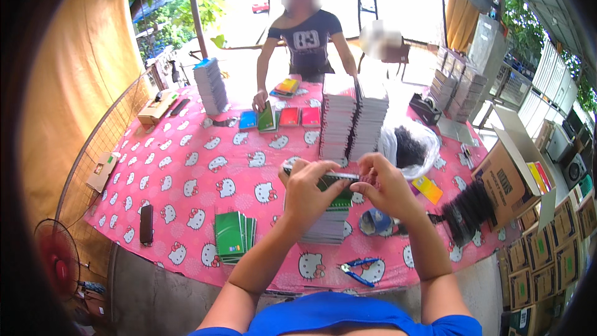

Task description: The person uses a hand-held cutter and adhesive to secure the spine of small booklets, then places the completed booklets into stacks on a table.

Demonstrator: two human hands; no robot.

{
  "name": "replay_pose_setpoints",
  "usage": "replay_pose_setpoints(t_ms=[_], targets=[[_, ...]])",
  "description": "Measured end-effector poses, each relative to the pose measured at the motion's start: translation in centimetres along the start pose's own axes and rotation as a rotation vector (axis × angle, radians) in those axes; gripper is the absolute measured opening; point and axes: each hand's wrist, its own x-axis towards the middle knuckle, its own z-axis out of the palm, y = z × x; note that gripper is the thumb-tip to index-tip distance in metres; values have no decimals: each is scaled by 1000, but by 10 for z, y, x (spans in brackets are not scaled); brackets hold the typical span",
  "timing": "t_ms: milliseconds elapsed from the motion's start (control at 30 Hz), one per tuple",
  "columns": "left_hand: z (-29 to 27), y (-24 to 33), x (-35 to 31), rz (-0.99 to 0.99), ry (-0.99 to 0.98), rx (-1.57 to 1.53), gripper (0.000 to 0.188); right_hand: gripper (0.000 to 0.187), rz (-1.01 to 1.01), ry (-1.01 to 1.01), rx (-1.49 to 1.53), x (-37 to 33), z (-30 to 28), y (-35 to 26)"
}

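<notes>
Above the near middle of the table, my left hand is closed around a small notebook with a dark spine edge. My right hand has its fingertips pinched together at the right end of that edge; whatever thin piece they hold is too small to make out. Directly under both hands stands a stack of notebooks, its top showing green. Left of it lie several fanned green notebooks. Blue-handled pliers rest near the front edge, and a bluish round object sits by my right forearm.
Tall notebook stacks rise beyond my hands, beside a plastic bag of black coils. More black coils lie right, near an open carton. A phone lies left. Across the table, a person touches a green notebook.
</notes>
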Motion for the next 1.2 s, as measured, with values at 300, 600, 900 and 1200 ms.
replay_pose_setpoints(t_ms=[300, 600, 900, 1200], targets=[[-4, 0, 0, -31, -53, 5, 24, 22, 67, -72, -170, 5, 7, -9], [-6, -4, -5, 8, -23, 45, 24, 16, 62, 19, -35, 11, 12, -20], [-3, -4, -7, 1, -20, 47, 25, 2, 27, 85, -163, 7, 25, -24], [-5, -5, 0, 8, -61, -3, 24, 27, 304, 182, -438, -73, -37, 159]])
